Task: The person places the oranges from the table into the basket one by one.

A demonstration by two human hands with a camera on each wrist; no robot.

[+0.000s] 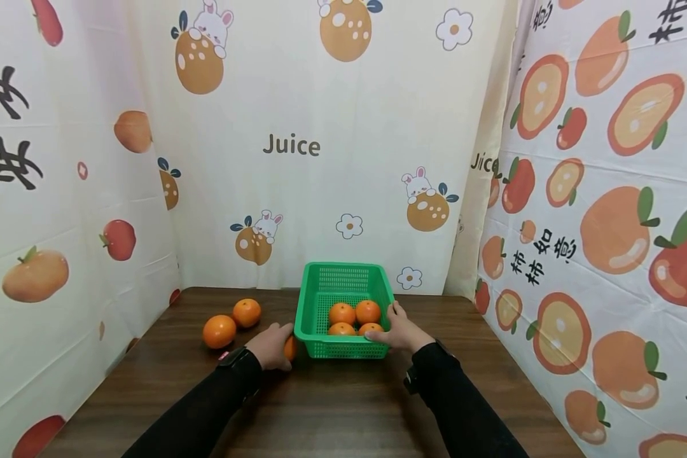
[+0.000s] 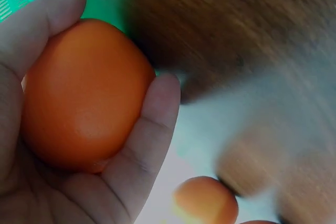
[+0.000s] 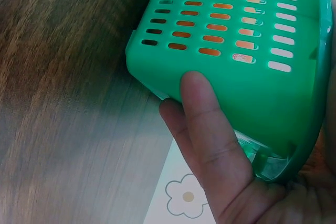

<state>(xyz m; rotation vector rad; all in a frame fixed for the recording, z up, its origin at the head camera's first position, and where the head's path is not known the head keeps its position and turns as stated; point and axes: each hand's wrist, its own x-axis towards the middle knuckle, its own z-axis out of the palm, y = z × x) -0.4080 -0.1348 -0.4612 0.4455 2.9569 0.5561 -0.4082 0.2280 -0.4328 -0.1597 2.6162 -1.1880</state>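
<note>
My left hand (image 1: 270,346) holds an orange (image 2: 86,98) close beside the left front corner of the green plastic basket (image 1: 343,350). In the left wrist view the thumb and fingers curl round the fruit; in the head view it is mostly hidden behind the hand. My right hand (image 1: 402,331) grips the basket's right front corner, its thumb over the rim and its fingers (image 3: 202,95) against the outside wall. Several oranges (image 1: 341,313) lie inside the basket, grouped toward its front right. The basket stands upright on the table.
Two loose oranges, one nearer (image 1: 219,331) and one farther back (image 1: 247,312), lie on the brown wooden table (image 1: 332,407) left of the basket. A printed cloth (image 1: 343,191) hangs behind the table's far edge, with more cloth along both sides.
</note>
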